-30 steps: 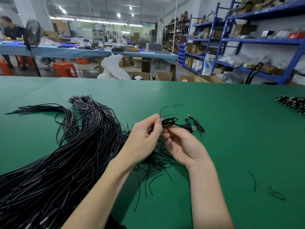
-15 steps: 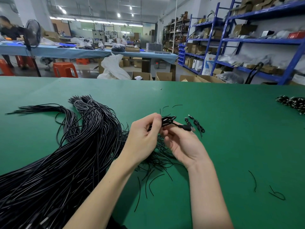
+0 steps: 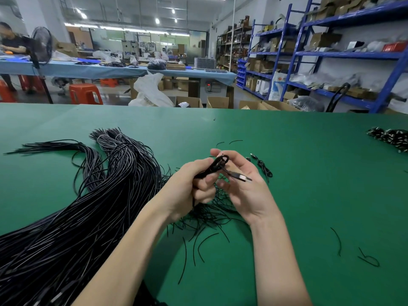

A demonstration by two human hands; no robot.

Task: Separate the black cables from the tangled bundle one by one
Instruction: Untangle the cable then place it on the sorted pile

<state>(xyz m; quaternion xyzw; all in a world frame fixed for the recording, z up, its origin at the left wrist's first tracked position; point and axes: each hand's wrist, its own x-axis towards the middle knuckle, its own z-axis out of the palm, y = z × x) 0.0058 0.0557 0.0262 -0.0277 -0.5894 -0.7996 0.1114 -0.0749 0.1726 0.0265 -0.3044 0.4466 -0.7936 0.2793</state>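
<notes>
A folded black cable (image 3: 217, 165) is held up above the green table (image 3: 298, 195), between the two hands, just right of the big bundle. Its loop sticks up past the fingertips, and a plug end with a metal tip (image 3: 242, 178) juts out to the right across the right palm. The left hand (image 3: 189, 186) has its fingers and thumb curled round the cable's doubled length. The right hand (image 3: 245, 186) is turned palm up with the fingers half bent; its forefinger and thumb close on the loop at the top.

Directly below the hands, a scatter of short, thin black wire offcuts (image 3: 209, 217) lies on the table, partly hidden by both wrists. To the left, the tangled bundle of black cables (image 3: 88, 206) spreads from the near left corner up toward the table's middle, fanning into two tufts of cut ends at its far side; the left forearm crosses over its near edge.

Just beyond the right hand, a small coiled cable with a plug (image 3: 262, 167) lies alone on the table. A few stray wire bits (image 3: 229, 142) lie farther back, and more (image 3: 353, 250) lie near the right edge. At the far right, a heap of black-and-white connectors (image 3: 390, 138) rests on the table.

Behind the table stand blue shelving racks (image 3: 331, 54) loaded with boxes, open cardboard cartons (image 3: 220, 102) on the floor, a white plastic bag (image 3: 150, 91), an orange stool (image 3: 85, 93), a standing fan (image 3: 42, 47) and a long blue-covered workbench (image 3: 110, 70) where another person (image 3: 11, 43) sits.
</notes>
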